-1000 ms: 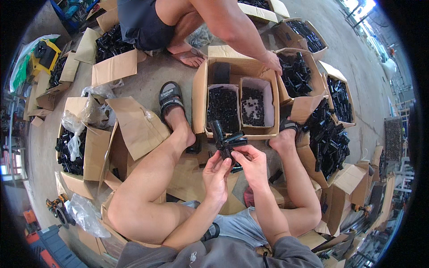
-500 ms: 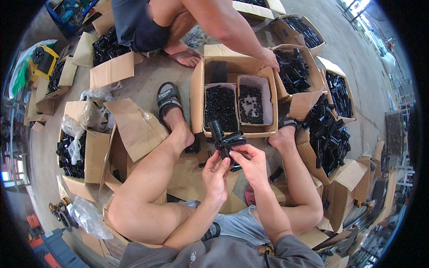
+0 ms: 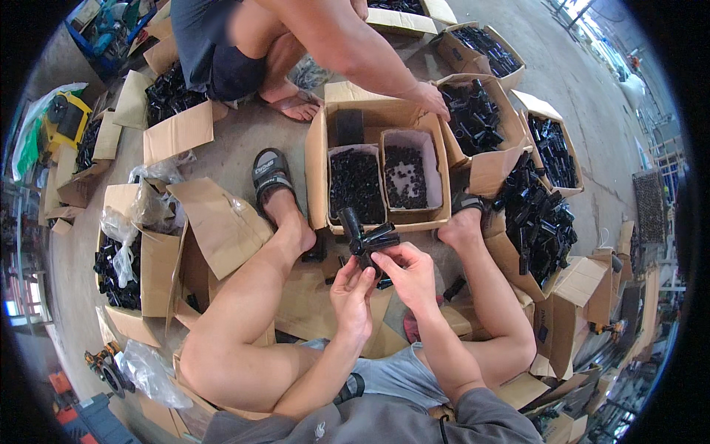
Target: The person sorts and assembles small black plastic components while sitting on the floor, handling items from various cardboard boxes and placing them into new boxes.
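Observation:
A glossy black branched tube fitting (image 3: 362, 238) is held up between my hands, its stubs pointing in several directions. My left hand (image 3: 350, 300) pinches its lower end with the thumb and fingers. From the other side, my right hand (image 3: 408, 272) grips it with thumb and forefinger near a stub; some fingertips are hidden behind the part. Just beyond stands an open cardboard box (image 3: 316, 174). Inside it, one liner tray holds many small black pieces (image 3: 355, 181), and another tray holds fewer black bits (image 3: 407, 177) over a pale bottom.
Cartons of black tubular parts (image 3: 532, 222) stand to my right, with another carton (image 3: 118, 259) at left beside plastic wrap. A co-worker's hand (image 3: 430, 100) rests at a far carton's edge. A power drill (image 3: 103, 362) lies at lower left. My sandalled foot (image 3: 274, 177) flanks the middle box.
The whole view has shifted slightly. The fitting has tilted a little in my fingers, and both hands keep hold of it. The co-worker's hand stays at the far carton.

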The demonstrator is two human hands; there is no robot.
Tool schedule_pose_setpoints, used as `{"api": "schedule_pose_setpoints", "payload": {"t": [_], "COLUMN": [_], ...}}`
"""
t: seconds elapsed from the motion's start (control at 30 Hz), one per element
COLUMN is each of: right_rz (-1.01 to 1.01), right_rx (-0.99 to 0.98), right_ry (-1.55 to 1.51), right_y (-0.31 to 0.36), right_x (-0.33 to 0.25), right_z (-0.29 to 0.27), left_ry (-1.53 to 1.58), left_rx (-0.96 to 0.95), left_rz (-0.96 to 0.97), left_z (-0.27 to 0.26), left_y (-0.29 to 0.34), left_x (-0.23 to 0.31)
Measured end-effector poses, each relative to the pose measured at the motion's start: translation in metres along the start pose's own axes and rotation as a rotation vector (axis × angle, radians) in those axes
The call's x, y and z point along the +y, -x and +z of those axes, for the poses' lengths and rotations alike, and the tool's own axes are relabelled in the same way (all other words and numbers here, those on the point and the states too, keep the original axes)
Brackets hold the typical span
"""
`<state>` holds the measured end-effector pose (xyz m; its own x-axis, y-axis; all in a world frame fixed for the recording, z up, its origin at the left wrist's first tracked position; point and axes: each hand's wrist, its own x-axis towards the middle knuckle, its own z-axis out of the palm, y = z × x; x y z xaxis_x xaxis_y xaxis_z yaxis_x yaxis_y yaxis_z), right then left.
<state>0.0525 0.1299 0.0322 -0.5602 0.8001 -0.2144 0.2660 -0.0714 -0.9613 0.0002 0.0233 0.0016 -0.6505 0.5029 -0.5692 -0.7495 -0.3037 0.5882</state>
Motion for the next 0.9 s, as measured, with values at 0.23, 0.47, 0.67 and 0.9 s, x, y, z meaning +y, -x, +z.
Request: {"api": "schedule_pose_setpoints", "payload": {"t": [0.23, 0.47, 0.67, 0.9], "right_rz": [-0.024, -0.264, -0.028, -0.096], "right_rx": [0.146, 0.141, 0.014, 0.004], "right_ry": [-0.049, 0.187, 0.011, -0.018], "right_y": [0.001, 0.010, 0.006, 0.006], "right_x": [0.001, -0.005, -0.004, 0.012], "right_z": [0.008, 0.005, -0.003, -0.002], "left_ry": [-0.002, 0.041, 0.041, 0.017], "left_rx": [0.005, -0.004, -0.008, -0.021], "left_rz": [0.001, 0.050, 0.059, 0.071], "left_z": [0.001, 0.004, 0.003, 0.005], "left_y": [-0.002, -0.001, -0.002, 0.000], "left_x": [-0.004, -0.001, -0.001, 0.000]}}
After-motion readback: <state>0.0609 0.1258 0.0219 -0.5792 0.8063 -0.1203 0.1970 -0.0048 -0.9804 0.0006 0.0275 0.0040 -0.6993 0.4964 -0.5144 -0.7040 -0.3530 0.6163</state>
